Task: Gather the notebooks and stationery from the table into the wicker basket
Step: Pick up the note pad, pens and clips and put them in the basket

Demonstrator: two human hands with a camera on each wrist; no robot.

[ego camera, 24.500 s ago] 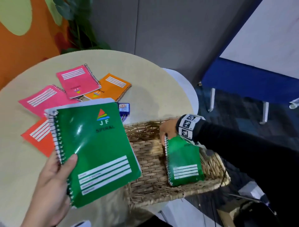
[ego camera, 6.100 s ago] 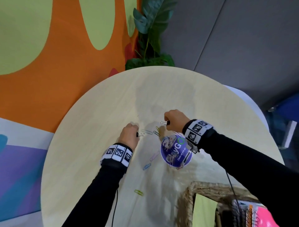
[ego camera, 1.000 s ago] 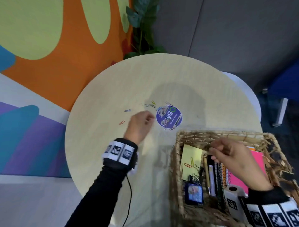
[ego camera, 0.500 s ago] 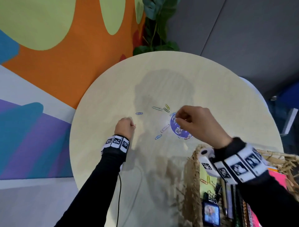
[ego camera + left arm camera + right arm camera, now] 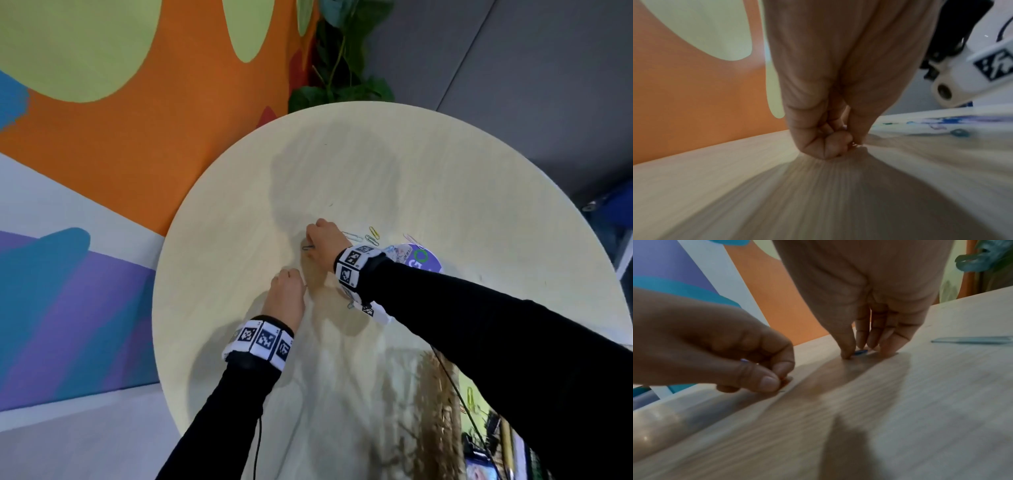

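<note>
On the bench (image 5: 445,178), the left hand (image 5: 287,294) pinched a small orange-red paper clip (image 5: 784,381) between thumb and forefinger, low at the surface. At its one o'clock the right hand (image 5: 323,240), nearer the loose clips, pressed its fingertips (image 5: 846,353) on a blue paper clip (image 5: 860,352) lying flat, long axis running nine to three. The wicker basket (image 5: 435,411) stood at five o'clock.

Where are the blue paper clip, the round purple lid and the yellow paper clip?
blue paper clip (image 5: 860,352): right wrist view, its exposed end.
round purple lid (image 5: 423,262): head view, its top face.
yellow paper clip (image 5: 374,232): head view, its middle.
</note>
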